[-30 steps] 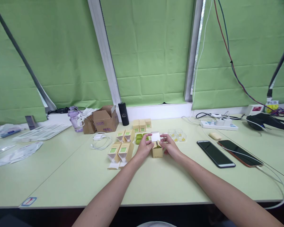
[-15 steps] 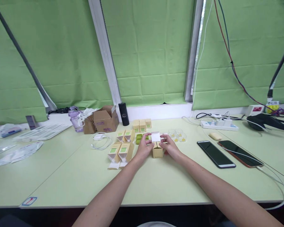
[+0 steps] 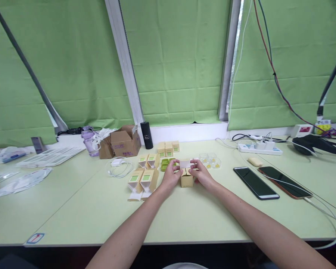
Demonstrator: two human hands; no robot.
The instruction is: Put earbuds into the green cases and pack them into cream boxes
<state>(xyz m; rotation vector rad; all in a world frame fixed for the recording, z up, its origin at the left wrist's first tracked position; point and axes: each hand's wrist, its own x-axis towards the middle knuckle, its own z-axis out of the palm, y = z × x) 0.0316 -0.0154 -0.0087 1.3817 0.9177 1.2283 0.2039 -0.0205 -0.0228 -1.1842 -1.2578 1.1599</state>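
A small kraft cardboard box (image 3: 187, 181) stands on the table between my hands. Its two short side flaps are folded in, and the lid flap (image 3: 185, 164), white inside, rises at the far edge. My left hand (image 3: 170, 175) grips the box's left side, thumb at the top corner and fingertips by the lid flap. On the other side my right hand (image 3: 201, 173) does the same. Beyond my left hand lies a green compartmented tray (image 3: 164, 163), partly covered by the fingers. A clear tray (image 3: 210, 160) with yellow bits sits past my right hand. A small red thing peeks out beneath my right hand.
Open small boxes (image 3: 148, 179) with green labels lie left of my hands; closed ones (image 3: 164, 149) stand farther back. A black cylinder (image 3: 146, 135) and a brown carton (image 3: 126, 142) are behind. Two phones (image 3: 256, 182) and a power strip (image 3: 260, 148) are at right.
The lid flap has tipped forward and looks lower and darker than before. Both hands stay around the box in nearly the same place.
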